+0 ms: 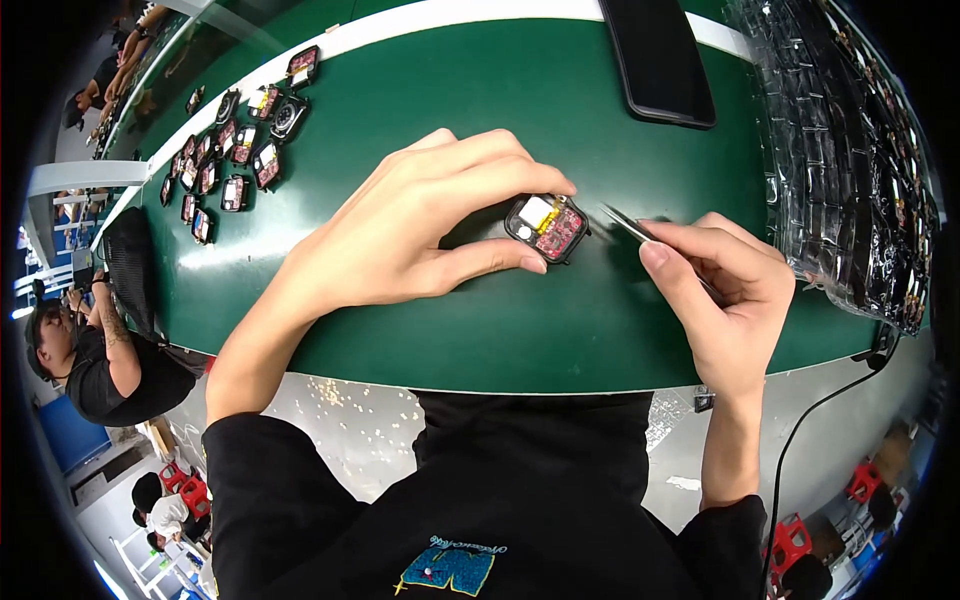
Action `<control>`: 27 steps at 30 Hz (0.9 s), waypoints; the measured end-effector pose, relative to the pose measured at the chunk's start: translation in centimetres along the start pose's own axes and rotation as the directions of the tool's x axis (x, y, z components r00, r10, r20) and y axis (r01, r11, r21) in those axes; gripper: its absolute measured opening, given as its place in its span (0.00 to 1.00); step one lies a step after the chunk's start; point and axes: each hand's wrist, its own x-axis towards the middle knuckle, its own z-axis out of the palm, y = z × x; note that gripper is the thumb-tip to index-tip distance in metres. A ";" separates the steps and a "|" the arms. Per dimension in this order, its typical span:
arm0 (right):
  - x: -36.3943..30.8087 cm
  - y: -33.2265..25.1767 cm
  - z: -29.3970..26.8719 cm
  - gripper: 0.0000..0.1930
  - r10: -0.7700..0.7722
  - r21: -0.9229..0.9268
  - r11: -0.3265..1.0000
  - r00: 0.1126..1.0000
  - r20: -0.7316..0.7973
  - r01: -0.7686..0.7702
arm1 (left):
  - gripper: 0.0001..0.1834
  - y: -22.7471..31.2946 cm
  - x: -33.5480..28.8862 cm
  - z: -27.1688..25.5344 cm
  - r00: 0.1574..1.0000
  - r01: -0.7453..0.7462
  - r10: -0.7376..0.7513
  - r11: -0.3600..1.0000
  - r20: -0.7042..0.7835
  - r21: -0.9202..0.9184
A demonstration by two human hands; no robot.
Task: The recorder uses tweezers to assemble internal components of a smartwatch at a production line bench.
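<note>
An opened smartwatch case (562, 232) lies on the green tabletop, its inside facing up. Within its black frame are a red circuit board, a white block, yellow tape and a small round white part. My left hand (430, 215) grips the case at its left side, index finger at the top edge and thumb at the lower edge. To the right, my right hand (730, 290) pinches a pair of metal tweezers (627, 223). Their tips point left toward the case and stay a short gap away from it.
Several more opened watch cases (235, 193) are clustered at the far left of the green table (450, 350). A black phone (662, 70) lies at the back right. Clear plastic trays (815, 170) holding dark parts line the right edge. Another person (110, 350) is at the left.
</note>
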 end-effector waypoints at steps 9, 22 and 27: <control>1.4 -0.4 0.7 0.06 -0.026 -0.125 0.991 0.976 0.216 0.054 | 0.32 -1.0 0.0 0.6 1.000 -0.005 0.005 1.000 -0.004 -0.021; 1.3 -0.6 1.2 0.07 -0.064 -0.191 0.976 0.979 0.195 0.102 | 0.33 -0.9 0.2 0.6 1.000 -0.013 0.013 1.000 -0.013 0.004; 1.0 0.0 0.9 0.09 -0.181 -0.206 0.954 0.968 0.174 0.216 | 0.33 -0.6 0.3 0.8 0.998 0.004 -0.005 1.000 -0.069 -0.009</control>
